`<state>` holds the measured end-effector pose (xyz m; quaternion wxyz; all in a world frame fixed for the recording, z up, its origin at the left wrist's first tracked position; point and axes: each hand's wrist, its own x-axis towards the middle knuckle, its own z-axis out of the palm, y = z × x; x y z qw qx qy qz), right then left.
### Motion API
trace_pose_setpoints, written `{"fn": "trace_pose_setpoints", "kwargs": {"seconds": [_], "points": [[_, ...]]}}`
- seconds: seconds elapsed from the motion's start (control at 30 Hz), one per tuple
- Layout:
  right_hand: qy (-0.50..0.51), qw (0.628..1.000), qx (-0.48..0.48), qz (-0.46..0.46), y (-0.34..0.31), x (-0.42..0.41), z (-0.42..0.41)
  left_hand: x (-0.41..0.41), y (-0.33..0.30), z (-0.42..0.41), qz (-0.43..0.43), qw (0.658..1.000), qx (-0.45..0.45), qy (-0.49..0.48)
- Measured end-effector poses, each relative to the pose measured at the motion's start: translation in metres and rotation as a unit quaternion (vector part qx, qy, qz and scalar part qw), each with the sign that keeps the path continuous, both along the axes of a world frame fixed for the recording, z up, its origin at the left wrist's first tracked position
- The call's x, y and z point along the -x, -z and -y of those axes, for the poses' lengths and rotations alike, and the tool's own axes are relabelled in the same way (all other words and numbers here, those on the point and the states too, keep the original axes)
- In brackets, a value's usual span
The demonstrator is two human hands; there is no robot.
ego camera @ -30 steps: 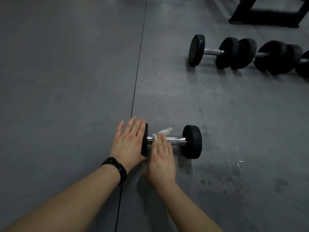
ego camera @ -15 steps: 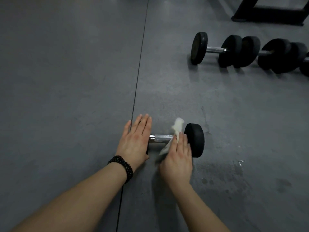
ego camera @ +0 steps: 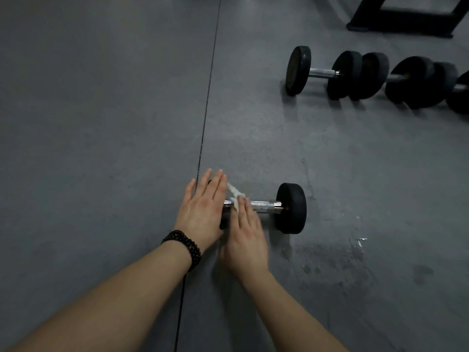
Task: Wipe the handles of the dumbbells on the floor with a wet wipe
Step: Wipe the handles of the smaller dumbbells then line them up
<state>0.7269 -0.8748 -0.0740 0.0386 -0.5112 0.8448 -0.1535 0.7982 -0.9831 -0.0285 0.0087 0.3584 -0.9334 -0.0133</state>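
Note:
A small dumbbell (ego camera: 291, 208) with black round weights and a chrome handle (ego camera: 264, 206) lies on the grey floor. My left hand (ego camera: 203, 212) rests flat on its left weight with the fingers straight, hiding most of that weight. My right hand (ego camera: 246, 240) lies over the left end of the handle, its fingers pressing a white wet wipe (ego camera: 234, 193) onto the bar. A corner of the wipe sticks out past my fingertips. My right thumb is hidden.
Three larger black dumbbells (ego camera: 322, 72) lie in a row at the upper right, the last cut off by the frame edge. A black rack base (ego camera: 401, 24) stands behind them. A floor seam (ego camera: 205, 123) runs away from me, and a damp patch (ego camera: 337, 255) marks the floor on the right.
My right hand slid the wipe along the handle to the right end, then back to the left end. My left hand stayed on the left weight.

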Motion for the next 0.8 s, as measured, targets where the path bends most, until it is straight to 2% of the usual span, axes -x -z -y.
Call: {"fn": "trace_pose_setpoints", "kwargs": {"seconds": [0.13,0.3,0.37,0.43,0.53,0.6,0.67,0.8], "points": [[0.137,0.99,0.003,-0.025,-0.009,0.022,-0.018,0.003,-0.005,0.002,0.026,1.0,-0.015,0.009],[0.051,0.998,-0.027,0.009,-0.005,-0.009,0.001,0.005,-0.002,0.005,0.005,1.0,-0.023,-0.003],[0.126,0.991,-0.04,-0.004,-0.003,0.001,-0.002,0.006,-0.002,0.006,0.006,0.999,-0.032,0.002],[0.202,0.978,-0.052,0.027,-0.007,0.009,-0.005,0.006,-0.004,0.006,0.006,0.999,-0.037,0.002],[0.19,0.978,-0.03,0.082,-0.017,-0.002,0.007,0.005,-0.003,0.005,-0.001,0.999,-0.038,-0.001],[0.146,0.988,-0.036,0.04,-0.015,-0.003,0.014,0.005,-0.003,0.005,-0.006,0.999,-0.037,-0.002],[0.159,0.986,-0.044,0.004,-0.013,0.01,0.012,0.004,-0.003,0.005,-0.001,0.999,-0.038,0.004],[0.2,0.979,-0.035,0.03,-0.009,0.021,0.006,0.006,-0.005,0.005,0.002,0.999,-0.042,0.004]]}}
